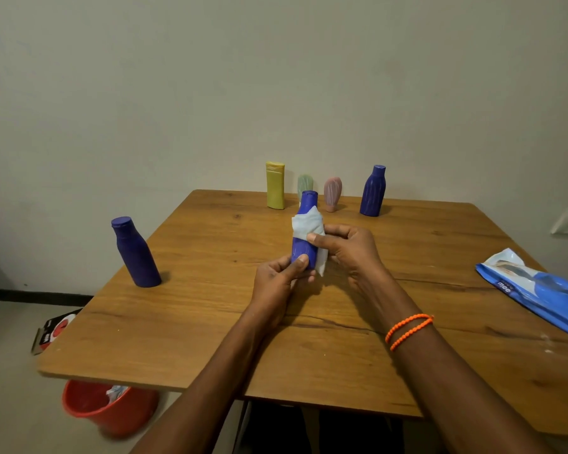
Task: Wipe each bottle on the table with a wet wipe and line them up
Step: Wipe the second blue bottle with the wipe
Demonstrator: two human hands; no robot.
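Fingers of my left hand (281, 276) curled round the base of the blue bottle (305, 237), the thumb pressed flat on its front, while my right hand (348, 250) gripped the wet wipe (307, 224) against the bottle's middle, thumb laid across the cloth and the other fingers bent behind it. I held the bottle upright, a little above the wooden table (309, 339), near the table's centre. Both forearms reached in from six o'clock and met at the bottle; an orange bead bracelet (407, 330) circled my right wrist.

At twelve o'clock from the held bottle, along the far edge, stood a yellow bottle (275, 185), a pale green bottle (305, 183), a pink bottle (332, 193) and a second blue bottle (373, 191). A third blue bottle (135, 253) stood alone at nine o'clock near the table's left edge. The wipes packet (538, 290) lay at three o'clock, cut off by the picture's right edge.

The held bottle's cap covered the lower part of the green bottle. My right fingertips were hidden behind the wipe, and the wipe's lower corner hung behind my left hand. Under the table at seven o'clock sat a red bucket (105, 411) with something crumpled and white inside, blurred and partly hidden by the tabletop. A dark and red box (53, 332) on the floor at eight o'clock was too blurred to read.
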